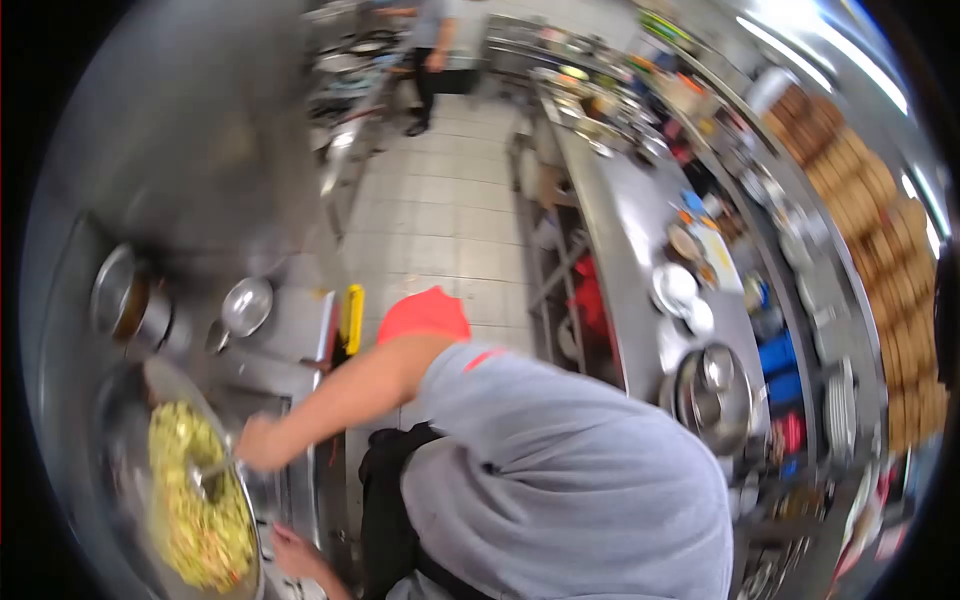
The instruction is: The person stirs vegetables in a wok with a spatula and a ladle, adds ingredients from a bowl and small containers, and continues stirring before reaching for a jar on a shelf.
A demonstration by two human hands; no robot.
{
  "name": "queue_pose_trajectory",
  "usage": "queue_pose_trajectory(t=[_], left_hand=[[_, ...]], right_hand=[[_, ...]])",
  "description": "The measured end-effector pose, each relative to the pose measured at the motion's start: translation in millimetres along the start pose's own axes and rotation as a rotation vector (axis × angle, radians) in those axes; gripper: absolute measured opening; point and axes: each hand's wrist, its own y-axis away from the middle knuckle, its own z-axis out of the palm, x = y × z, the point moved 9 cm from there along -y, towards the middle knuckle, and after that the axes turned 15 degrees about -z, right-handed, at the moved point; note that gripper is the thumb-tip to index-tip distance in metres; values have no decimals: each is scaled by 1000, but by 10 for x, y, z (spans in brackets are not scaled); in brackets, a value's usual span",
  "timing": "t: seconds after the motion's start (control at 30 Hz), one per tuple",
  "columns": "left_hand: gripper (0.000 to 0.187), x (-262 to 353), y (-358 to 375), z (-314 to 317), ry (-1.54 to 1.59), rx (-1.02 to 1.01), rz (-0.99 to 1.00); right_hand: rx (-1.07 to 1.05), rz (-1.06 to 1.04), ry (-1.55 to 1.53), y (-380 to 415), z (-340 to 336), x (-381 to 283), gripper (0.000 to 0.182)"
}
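Note:
A large wok [185, 378] at the left holds chopped yellow-green vegetables [200, 500] with small orange bits. My right hand [262, 442], blurred, is closed around the handle of a metal ladle [208, 474]. The ladle's bowl sits in the vegetables. Below it, near the wok's right rim, is my left hand [295, 555]. Its fingers are smeared, so whether they grip the rim cannot be made out.
Metal pots [118, 295] and a strainer [247, 306] stand behind the wok. Across the tiled aisle [440, 215], a steel counter [640, 215] carries bowls and a large pot [712, 400]. Bamboo steamers [900, 290] are stacked at right. Another person [430, 50] stands far off.

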Motion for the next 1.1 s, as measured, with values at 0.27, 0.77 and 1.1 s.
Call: queue_pose_trajectory(t=[0.27,0.77,1.1], left_hand=[[46,79,71,43,-69,36,146],[39,226,229,-279,230,84,-233],[48,792,2405,168,793,-506,-865]], right_hand=[[-41,-36,-183,709,-571,-204,22],[-78,-26,-588,-88,-1075,317,45],[-342,-290,-261,-537,-301,838,45]])
